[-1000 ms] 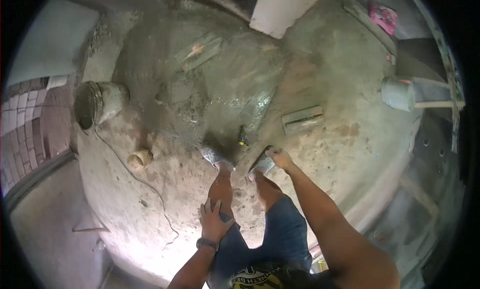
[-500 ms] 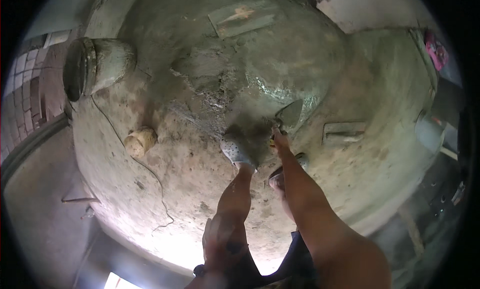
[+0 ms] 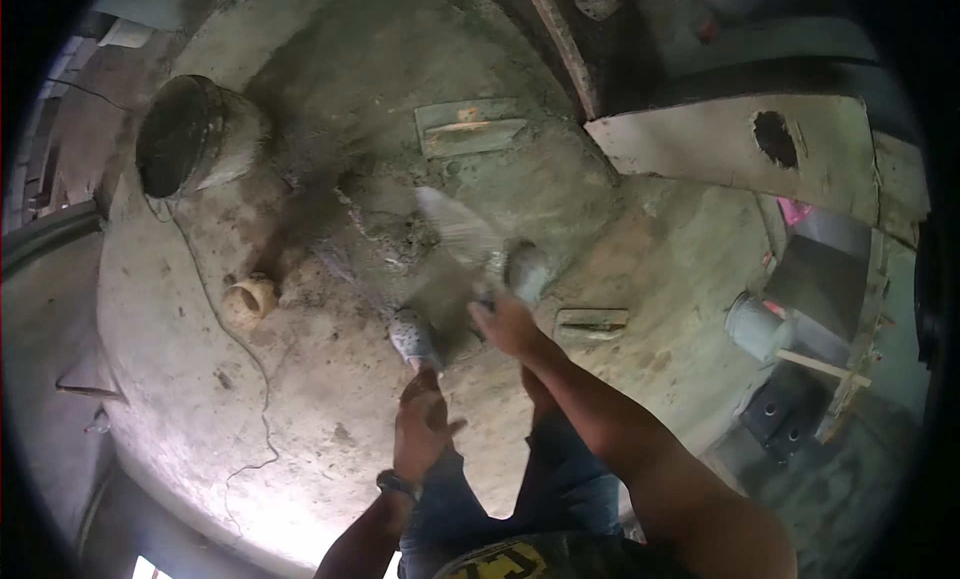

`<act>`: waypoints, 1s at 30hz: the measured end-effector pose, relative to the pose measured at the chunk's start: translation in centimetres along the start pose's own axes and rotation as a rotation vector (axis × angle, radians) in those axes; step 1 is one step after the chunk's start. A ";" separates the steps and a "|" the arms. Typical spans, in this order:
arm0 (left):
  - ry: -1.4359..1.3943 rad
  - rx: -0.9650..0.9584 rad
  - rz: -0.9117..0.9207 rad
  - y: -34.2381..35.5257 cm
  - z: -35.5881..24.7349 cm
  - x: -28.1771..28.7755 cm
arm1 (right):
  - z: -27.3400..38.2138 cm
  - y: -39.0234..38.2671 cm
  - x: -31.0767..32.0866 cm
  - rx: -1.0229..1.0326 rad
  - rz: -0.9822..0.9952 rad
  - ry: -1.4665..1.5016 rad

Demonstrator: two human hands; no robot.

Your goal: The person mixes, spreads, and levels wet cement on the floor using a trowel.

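Observation:
My right hand (image 3: 508,324) is closed around the handle of a pointing trowel. Its blade (image 3: 455,224) is smeared by motion over the wet grey mortar (image 3: 390,229) on the floor, a little ahead of my feet. My left hand (image 3: 422,434) lies by my left knee, thumb and fingers apart, holding nothing. A watch is on that wrist. Pale clogs (image 3: 408,337) are on my feet, standing beside the mortar. Two flat floats lie on the floor, a larger float (image 3: 470,129) farther ahead and a smaller float (image 3: 590,324) to the right of my right hand.
A mortar-crusted bucket (image 3: 235,139) lies tipped at the far left. Nearer stands a small yellowish container (image 3: 248,301), beside a thin cable (image 3: 262,379). A board with a hole (image 3: 680,144) stretches across the far right. A pale bucket (image 3: 752,324) stands at the right.
My right hand and the trowel have swung left, and the blade now points ahead-left. My right foot has come forward. My view has shifted, showing more of the right side.

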State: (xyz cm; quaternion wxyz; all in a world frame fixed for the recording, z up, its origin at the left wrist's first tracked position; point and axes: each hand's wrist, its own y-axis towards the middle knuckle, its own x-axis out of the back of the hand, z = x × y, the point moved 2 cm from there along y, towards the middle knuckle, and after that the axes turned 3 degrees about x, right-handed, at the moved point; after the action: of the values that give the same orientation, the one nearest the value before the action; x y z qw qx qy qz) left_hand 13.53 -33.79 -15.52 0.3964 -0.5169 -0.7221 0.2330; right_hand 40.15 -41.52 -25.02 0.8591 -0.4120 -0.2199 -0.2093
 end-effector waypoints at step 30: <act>-1.082 -0.090 -0.768 29.1 -2.7 14.0 | -1.5 45.7 8.7 0.504 0.196 -0.706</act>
State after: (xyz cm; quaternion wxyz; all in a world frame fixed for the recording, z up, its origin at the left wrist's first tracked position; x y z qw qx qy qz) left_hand 29.96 -10.50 -31.07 0.0109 -0.0491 -0.9611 0.2717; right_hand 72.30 -18.10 -49.25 0.8208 -0.2550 -0.5037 0.0866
